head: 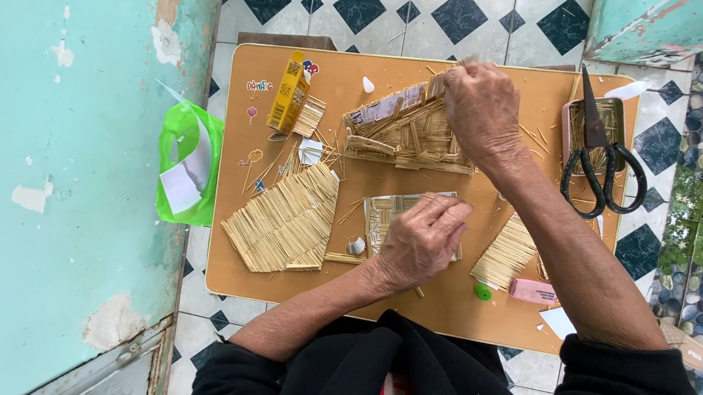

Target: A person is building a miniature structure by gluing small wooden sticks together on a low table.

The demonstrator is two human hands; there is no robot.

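Pressing down with my left hand [422,239], fingers curled together on a flat stick panel [384,217] nearest me, I hold it against the tan surface [444,303]. Just right of those fingers lie a loose bundle of sticks [506,252], a pink eraser [533,290] and a green cap [483,292]; to their left, a larger stick mat [286,221]. Farther off, my right hand [482,111] pinches the end of the small stick house [400,130], fingers closed on its edge. Black scissors [600,164] rest on a tin beyond. Squeezing too hard could snap glued sticks, I judge.
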